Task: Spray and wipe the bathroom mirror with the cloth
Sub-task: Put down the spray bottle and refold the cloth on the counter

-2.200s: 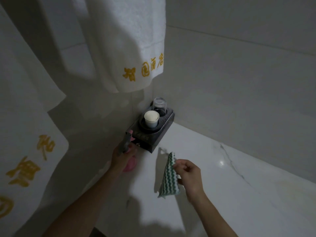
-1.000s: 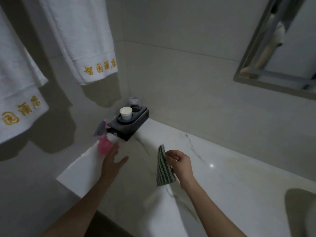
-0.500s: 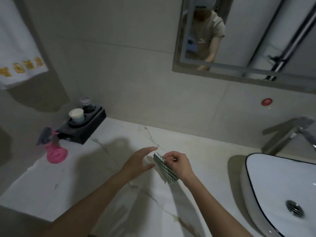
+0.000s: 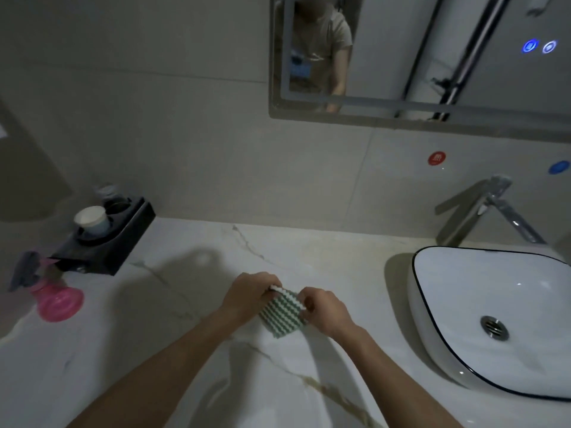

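Green-and-white zigzag cloth [image 4: 281,313] sits above the marble counter [image 4: 185,304]; we pinch its top corners, left hand [image 4: 247,296] and right hand [image 4: 324,308], probably squaring it to wipe. Pink spray bottle [image 4: 54,296] stands well left, unheld. Mirror [image 4: 401,57] hangs on grey tile above; basin [image 4: 463,304] right.

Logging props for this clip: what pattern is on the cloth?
Green and white zigzag stripes on the cloth, head view.

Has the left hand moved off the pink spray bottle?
Yes. The left hand left the spray bottle beside the black holder and now grips the cloth.
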`<action>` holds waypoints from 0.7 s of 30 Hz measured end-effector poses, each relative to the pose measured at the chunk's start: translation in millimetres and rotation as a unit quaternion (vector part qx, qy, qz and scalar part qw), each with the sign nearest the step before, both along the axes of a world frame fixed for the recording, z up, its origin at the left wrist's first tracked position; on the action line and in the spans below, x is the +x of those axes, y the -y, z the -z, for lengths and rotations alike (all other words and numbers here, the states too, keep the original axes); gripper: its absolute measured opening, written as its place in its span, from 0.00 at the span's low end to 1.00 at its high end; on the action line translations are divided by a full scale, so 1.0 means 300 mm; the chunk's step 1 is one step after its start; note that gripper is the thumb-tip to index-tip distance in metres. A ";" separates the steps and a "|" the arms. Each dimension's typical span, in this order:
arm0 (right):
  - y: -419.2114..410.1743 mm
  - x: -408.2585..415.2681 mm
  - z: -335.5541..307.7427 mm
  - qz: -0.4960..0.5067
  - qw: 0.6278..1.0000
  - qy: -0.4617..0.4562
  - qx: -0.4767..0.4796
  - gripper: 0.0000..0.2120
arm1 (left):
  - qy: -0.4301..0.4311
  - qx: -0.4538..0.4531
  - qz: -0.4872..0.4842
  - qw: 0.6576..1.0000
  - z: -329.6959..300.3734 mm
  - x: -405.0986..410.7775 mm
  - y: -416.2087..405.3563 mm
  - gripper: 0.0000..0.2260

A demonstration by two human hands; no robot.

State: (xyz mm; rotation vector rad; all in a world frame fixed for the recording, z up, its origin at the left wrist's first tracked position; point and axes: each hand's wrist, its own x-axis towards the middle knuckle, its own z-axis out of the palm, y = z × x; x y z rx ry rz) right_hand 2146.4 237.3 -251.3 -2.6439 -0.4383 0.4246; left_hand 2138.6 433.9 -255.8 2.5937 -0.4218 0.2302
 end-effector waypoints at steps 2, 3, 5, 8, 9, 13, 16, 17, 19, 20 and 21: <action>0.001 0.012 0.004 0.022 0.997 0.070 -0.014 0.09 | 0.034 0.026 -0.005 0.999 -0.002 0.021 -0.016 0.19; -0.005 0.022 -0.001 0.027 0.991 0.127 -0.015 0.08 | 0.057 0.035 -0.008 0.998 -0.005 0.031 -0.023 0.17; -0.015 0.053 -0.002 0.018 0.970 0.240 -0.035 0.06 | 0.088 0.047 -0.010 0.995 -0.014 0.043 -0.027 0.13; -0.023 0.062 0.039 -0.002 0.941 0.333 -0.057 0.14 | 0.106 0.057 -0.019 0.993 0.017 0.048 -0.024 0.11; -0.024 0.050 0.069 -0.004 0.937 0.345 -0.054 0.15 | 0.101 0.058 -0.022 0.993 0.042 0.041 -0.022 0.11; -0.025 -0.060 0.222 -0.025 0.944 0.321 -0.067 0.08 | 0.041 0.067 -0.018 0.997 0.207 -0.038 -0.018 0.10; -0.029 -0.154 0.341 -0.047 0.960 0.268 -0.072 0.05 | -0.027 0.067 -0.008 0.997 0.326 -0.139 -0.014 0.10; -0.028 -0.179 0.368 -0.048 0.965 0.246 -0.074 0.05 | -0.040 0.068 -0.006 0.997 0.358 -0.169 -0.017 0.10; -0.022 -0.216 0.411 -0.045 0.974 0.208 -0.077 0.06 | -0.053 0.065 0.003 0.996 0.401 -0.216 -0.022 0.10; -0.020 -0.227 0.418 -0.040 0.978 0.190 -0.077 0.06 | -0.055 0.062 0.008 0.997 0.416 -0.229 -0.025 0.10; -0.019 -0.235 0.421 -0.037 0.982 0.167 -0.079 0.07 | -0.053 0.060 0.009 0.997 0.427 -0.238 -0.028 0.11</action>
